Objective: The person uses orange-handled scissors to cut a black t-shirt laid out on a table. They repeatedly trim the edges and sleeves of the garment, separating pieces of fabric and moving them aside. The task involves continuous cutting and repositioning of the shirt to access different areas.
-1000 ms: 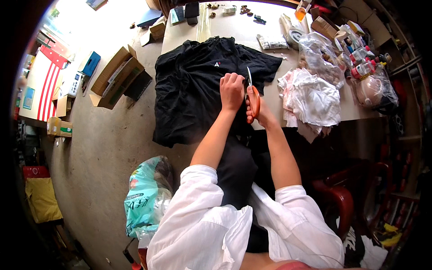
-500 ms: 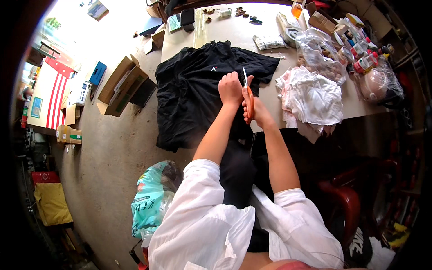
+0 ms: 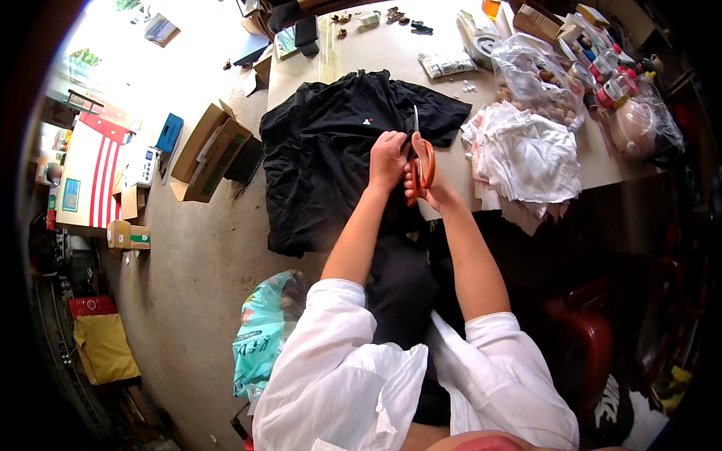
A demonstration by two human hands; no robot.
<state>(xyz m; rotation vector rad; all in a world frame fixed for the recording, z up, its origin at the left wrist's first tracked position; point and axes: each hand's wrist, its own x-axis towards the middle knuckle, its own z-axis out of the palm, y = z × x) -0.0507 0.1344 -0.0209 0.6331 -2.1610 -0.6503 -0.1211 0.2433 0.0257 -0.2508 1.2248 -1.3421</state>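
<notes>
A black T-shirt (image 3: 323,143) with a small white mark on it lies spread and wrinkled over the table, its lower part hanging past the edge. My left hand (image 3: 388,159) is closed on a fold of the shirt near its right side. Right beside it, my right hand (image 3: 435,188) grips a pair of scissors (image 3: 428,164) by the orange handles. Their silver blade points away from me, over the shirt next to my left thumb. The cloth around the blades is largely hidden by my hands.
To the right on the table (image 3: 451,169) sits a pile of white and pink cloths (image 3: 530,154). Behind it are a clear plastic bag (image 3: 530,68) and several bottles (image 3: 617,86). Cardboard boxes (image 3: 210,150) stand on the left; a turquoise bag (image 3: 259,331) is near my left arm.
The scissor handles are spread wider than before, and both loops now show. My hands have shifted slightly nearer to me on the shirt. The whole view has turned a little.
</notes>
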